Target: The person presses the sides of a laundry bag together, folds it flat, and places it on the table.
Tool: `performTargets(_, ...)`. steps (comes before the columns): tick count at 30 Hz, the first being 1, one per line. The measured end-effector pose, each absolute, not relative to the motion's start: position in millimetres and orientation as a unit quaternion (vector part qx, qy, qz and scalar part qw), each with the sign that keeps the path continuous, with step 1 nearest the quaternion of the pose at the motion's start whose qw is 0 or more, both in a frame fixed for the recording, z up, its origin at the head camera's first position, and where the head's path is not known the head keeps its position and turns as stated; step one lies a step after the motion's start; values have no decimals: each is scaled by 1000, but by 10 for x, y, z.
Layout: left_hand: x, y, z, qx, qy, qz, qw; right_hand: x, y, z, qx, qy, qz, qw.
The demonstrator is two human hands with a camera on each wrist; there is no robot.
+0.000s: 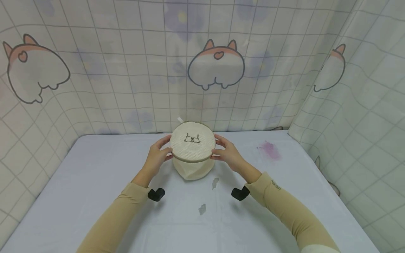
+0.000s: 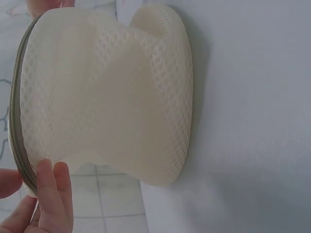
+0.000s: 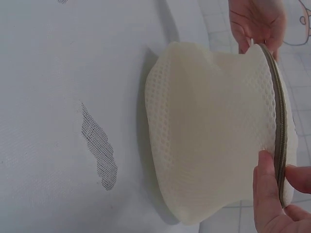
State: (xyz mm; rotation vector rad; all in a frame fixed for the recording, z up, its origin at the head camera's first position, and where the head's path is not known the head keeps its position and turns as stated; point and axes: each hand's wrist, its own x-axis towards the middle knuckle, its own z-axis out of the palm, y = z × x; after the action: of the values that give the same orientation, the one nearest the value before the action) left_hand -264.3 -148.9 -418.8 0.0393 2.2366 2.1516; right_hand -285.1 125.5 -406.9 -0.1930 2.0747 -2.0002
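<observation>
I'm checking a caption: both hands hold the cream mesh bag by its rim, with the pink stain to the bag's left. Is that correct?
Not quite: the head view shows the pink stain to the right of the cream mesh bag, not left. The rest stands.

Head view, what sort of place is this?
Probably a makeshift indoor workspace: a pale covered table, with wrinkled, grid-patterned sheeting bearing cartoon prints behind and beside it.
</observation>
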Motion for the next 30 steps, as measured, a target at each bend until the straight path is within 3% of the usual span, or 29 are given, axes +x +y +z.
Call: performTargets(30, -2651, -1489, -4254, 6, 716, 697, 26, -2895, 1222, -4136, -55, 724, -675, 131)
